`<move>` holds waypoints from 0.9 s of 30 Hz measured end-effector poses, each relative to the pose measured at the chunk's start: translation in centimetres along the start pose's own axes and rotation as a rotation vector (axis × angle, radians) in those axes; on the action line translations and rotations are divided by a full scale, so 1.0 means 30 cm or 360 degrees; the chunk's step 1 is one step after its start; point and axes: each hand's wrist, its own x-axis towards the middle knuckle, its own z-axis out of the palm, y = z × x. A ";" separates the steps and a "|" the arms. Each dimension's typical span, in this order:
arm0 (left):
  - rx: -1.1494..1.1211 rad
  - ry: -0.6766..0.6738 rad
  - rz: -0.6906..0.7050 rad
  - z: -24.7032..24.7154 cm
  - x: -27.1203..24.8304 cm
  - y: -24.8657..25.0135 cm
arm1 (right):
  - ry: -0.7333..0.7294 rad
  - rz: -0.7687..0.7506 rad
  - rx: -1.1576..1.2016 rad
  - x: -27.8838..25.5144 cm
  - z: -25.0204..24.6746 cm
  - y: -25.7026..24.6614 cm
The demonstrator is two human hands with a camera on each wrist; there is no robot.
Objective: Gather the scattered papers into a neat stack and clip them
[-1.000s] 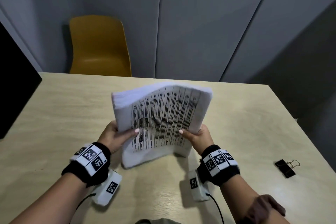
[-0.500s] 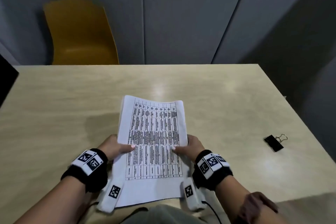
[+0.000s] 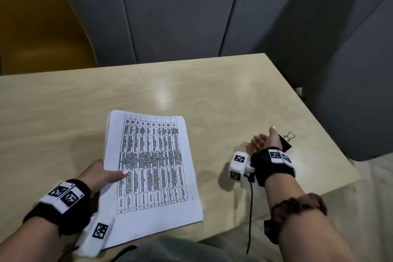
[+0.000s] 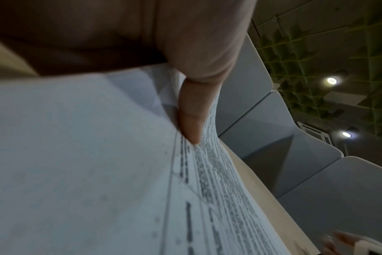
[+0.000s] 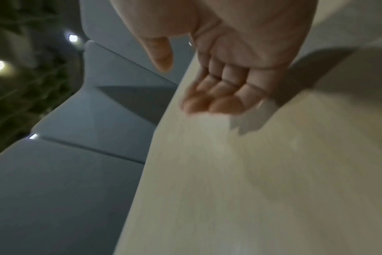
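The stack of printed papers (image 3: 153, 168) lies flat on the beige table (image 3: 63, 112), its near end overhanging the front edge. My left hand (image 3: 106, 173) grips the stack's left edge, thumb on top of the sheet; in the left wrist view the thumb (image 4: 192, 113) presses on the paper stack (image 4: 98, 172). A black binder clip (image 3: 286, 141) with wire handles lies near the table's right edge. My right hand (image 3: 264, 140) hovers just left of the clip, fingers loosely bent and holding nothing, as the right hand (image 5: 218, 82) also shows in the right wrist view.
A yellow chair (image 3: 40, 27) stands behind the table at the far left. Grey padded wall panels (image 3: 180, 10) run behind it. The table's right edge (image 3: 319, 117) is close to the clip. A dark scrunchie (image 3: 297, 208) sits on my right forearm.
The stack went from upright to flat on the table. My right hand let go of it and moved right to the binder clip. My left hand keeps hold of the left edge.
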 end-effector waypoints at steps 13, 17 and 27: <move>-0.0056 0.0039 -0.0021 0.024 0.029 -0.017 | 0.0581 -0.0850 -0.1786 0.141 -0.076 -0.019; -0.0069 0.0021 -0.0024 0.021 0.030 -0.024 | 0.0317 -0.0947 -0.1601 0.105 -0.072 -0.017; -0.0115 0.0040 -0.0016 0.029 -0.002 -0.045 | -0.0997 -0.1090 -0.1438 -0.301 0.224 0.255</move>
